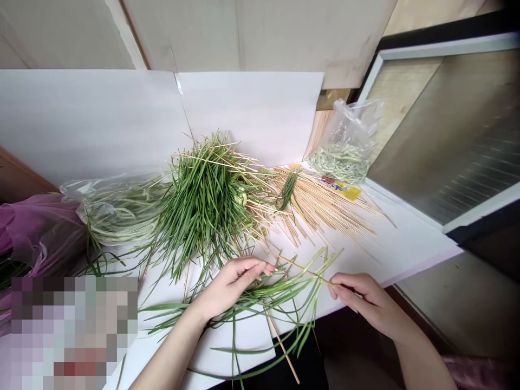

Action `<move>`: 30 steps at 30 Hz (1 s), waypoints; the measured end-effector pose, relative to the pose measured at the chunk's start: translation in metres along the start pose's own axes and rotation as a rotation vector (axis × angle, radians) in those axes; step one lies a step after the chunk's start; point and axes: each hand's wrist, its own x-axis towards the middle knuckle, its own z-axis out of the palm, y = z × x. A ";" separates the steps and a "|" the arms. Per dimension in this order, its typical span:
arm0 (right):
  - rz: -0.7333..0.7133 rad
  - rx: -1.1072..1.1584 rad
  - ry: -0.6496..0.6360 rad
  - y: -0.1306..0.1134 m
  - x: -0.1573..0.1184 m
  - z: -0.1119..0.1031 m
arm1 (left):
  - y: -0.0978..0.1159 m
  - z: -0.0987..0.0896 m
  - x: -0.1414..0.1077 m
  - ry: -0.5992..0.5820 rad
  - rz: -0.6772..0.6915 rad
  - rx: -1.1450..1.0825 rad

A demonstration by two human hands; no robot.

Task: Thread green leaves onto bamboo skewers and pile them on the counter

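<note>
Nearest the lens: two bare forearms entering from 6 o'clock, the left hand (231, 287) and the right hand (368, 303) working over a loose spray of long green leaves (260, 302) on the white desk (410, 254). Left hand curled closed, fingertips bunched at the spray's upper edge; exactly what they pinch is too small to tell. Right hand closed to a pinch, thumb and forefinger on a thin wooden skewer (304, 270) that runs across toward the left fingertips, with leaves alongside it. A second skewer (282, 350) slants among the leaves toward 6 o'clock, past the desk's edge.

Handling, judged: leaves light, soft and limp, drooping under their own weight; they would likely splay if held by the tips, so best gathered low in a bunch. Skewers light and stiff but slender, apt to snap if levered; best pinched near the working end.

Surroundings: at 12 o'clock, a heaped pile of similar leaves (207, 206), skewers poking through it. At 1 o'clock, a fan of bare skewers (325, 206), then a yellow printed packet (341, 188) and a clear plastic bag of pale leaves (345, 157). At 10 o'clock, a clear bag of greens (117, 211); at 9 o'clock, a purple plastic bag (40, 227).
</note>
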 end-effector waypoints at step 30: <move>0.076 -0.078 -0.056 0.002 0.003 0.003 | -0.021 0.005 0.005 0.359 -0.063 0.089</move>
